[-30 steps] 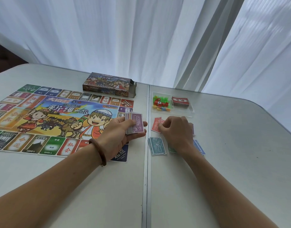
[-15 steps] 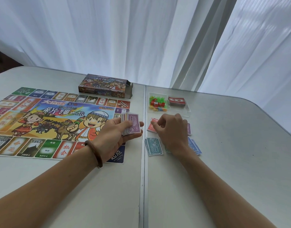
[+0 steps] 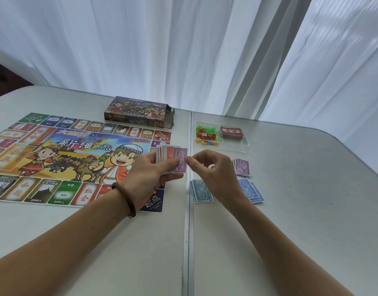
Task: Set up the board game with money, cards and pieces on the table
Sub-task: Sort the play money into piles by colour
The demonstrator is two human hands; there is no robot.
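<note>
Banknotes (image 3: 177, 160) in left hand (image 3: 149, 178) grip, right hand (image 3: 213, 174) pinch at edge.

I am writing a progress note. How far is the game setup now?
Done: the board lies flat; a teal pile, blue pile and purple pile of notes lie beside it. In hand: the left hand holds a stack of notes, and the right hand is at its top note. Left: the pieces and cards sit in the tray, not yet set out.
</note>
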